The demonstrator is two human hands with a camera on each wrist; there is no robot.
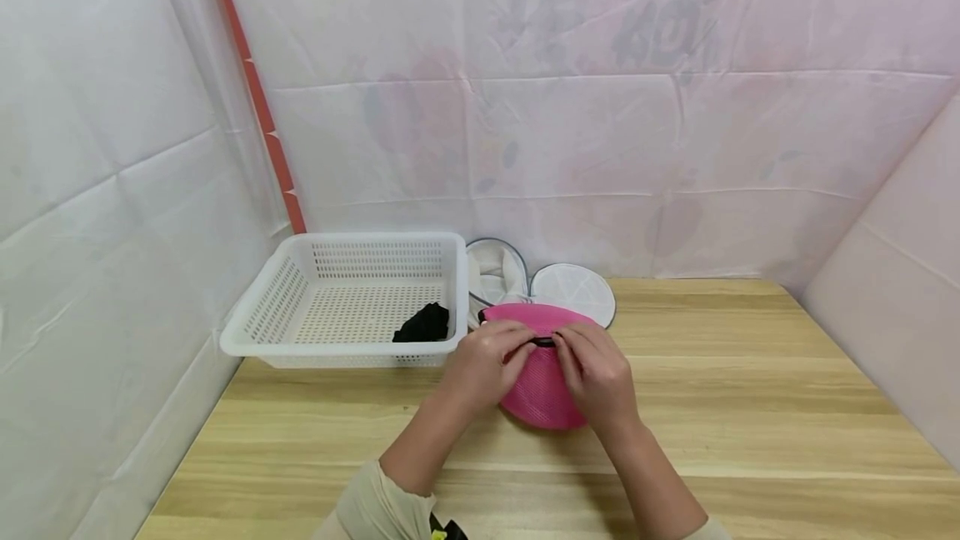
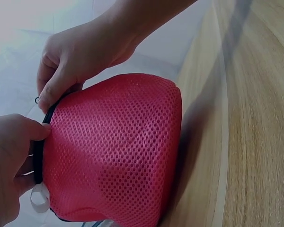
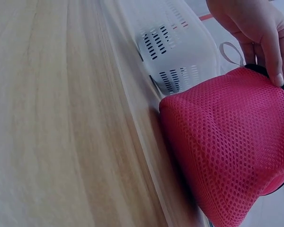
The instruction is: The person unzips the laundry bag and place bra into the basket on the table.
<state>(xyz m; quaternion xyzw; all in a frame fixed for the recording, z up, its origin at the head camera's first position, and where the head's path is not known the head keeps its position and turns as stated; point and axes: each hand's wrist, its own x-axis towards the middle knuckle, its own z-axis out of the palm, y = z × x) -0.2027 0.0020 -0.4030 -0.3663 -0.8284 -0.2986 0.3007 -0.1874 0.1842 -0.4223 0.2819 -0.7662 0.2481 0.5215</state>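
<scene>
A pink mesh laundry bag (image 1: 542, 394) with black edging stands on the wooden table, in front of me. My left hand (image 1: 483, 361) pinches the black edge (image 2: 38, 161) on its left side, beside a white fabric loop (image 2: 39, 198). On the other side of that edge, my right hand (image 1: 600, 373) pinches it between thumb and fingers. A small dark ring (image 2: 37, 100) shows at the right fingertips in the left wrist view. The bag bulges, and a darker patch shows through the mesh; what is inside cannot be made out.
Left of the bag stands a white perforated plastic basket (image 1: 300, 348) with a crumpled black cloth (image 1: 423, 323) inside. Behind the bag lie a white round item with dark rim (image 1: 498, 261) and a flat white disc (image 1: 576, 290). White sheeting (image 1: 570, 140) hangs behind the table (image 1: 720, 373).
</scene>
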